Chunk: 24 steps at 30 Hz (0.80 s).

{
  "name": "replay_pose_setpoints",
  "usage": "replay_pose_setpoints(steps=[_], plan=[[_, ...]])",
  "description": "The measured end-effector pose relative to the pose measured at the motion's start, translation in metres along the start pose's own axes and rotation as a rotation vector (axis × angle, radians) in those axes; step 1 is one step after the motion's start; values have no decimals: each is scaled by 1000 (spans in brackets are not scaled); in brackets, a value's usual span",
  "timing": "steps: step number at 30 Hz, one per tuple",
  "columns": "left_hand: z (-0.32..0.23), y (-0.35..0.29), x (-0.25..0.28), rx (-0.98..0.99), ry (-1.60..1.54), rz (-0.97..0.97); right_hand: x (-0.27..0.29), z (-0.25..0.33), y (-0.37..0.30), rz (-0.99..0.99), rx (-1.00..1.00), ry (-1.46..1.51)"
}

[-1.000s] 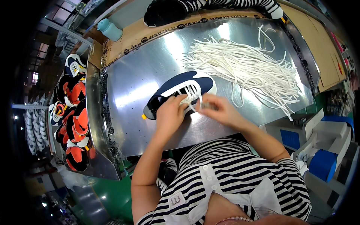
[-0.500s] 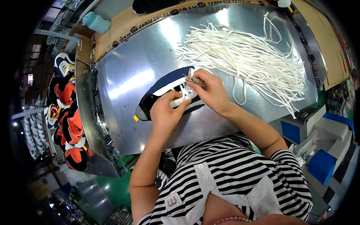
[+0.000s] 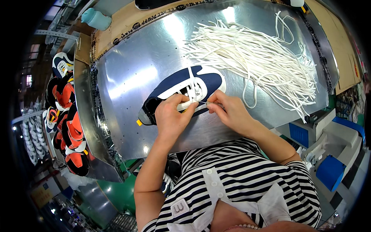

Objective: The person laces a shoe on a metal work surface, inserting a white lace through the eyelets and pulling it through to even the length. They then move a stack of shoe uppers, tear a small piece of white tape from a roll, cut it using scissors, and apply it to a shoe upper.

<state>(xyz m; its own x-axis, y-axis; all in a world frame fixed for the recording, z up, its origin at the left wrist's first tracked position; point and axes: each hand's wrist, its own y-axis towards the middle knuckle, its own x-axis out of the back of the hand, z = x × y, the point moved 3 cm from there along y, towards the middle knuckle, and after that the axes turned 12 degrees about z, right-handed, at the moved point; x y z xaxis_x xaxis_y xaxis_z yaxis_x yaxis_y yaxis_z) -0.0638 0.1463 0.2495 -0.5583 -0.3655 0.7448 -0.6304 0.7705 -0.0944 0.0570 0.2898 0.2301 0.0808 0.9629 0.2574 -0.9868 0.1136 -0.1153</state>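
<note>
Striped shirt (image 3: pixel 247 181) seen nearest. Near edge of metal table (image 3: pixel 208 135) next; navy-and-white shoe (image 3: pixel 172 82) placed on it, left of centre, toe to the right, heel to the left. Shoe's near eyelet edge pinched by left hand (image 3: pixel 172 116), thumb and index nearly closed. Thin item (image 3: pixel 203 103) pinched at fingertips of right hand (image 3: pixel 230 114), just beside the left thumb; whether tool or lace tip, cannot tell. White lace (image 3: pixel 190 72) threaded through shoe, one end laid over its far side. Orange-and-black shoes (image 3: pixel 74 125) heaped at left, beyond table edge. Loose white laces (image 3: pixel 251 63) piled far right on table. Light-blue bottle (image 3: pixel 96 19) seen far left.
</note>
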Motion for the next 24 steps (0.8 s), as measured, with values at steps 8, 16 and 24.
replay_pose_setpoints(steps=[8,16,24], plan=[[-10,-18,-10,-255,122,-69,-27,-4,15,-10,-122,-245],[-12,-42,0,-337,308,-105,30,1,-24,128,-52,-349],[-18,-50,-4,-485,394,-191,-11,44,25,259,95,-874]])
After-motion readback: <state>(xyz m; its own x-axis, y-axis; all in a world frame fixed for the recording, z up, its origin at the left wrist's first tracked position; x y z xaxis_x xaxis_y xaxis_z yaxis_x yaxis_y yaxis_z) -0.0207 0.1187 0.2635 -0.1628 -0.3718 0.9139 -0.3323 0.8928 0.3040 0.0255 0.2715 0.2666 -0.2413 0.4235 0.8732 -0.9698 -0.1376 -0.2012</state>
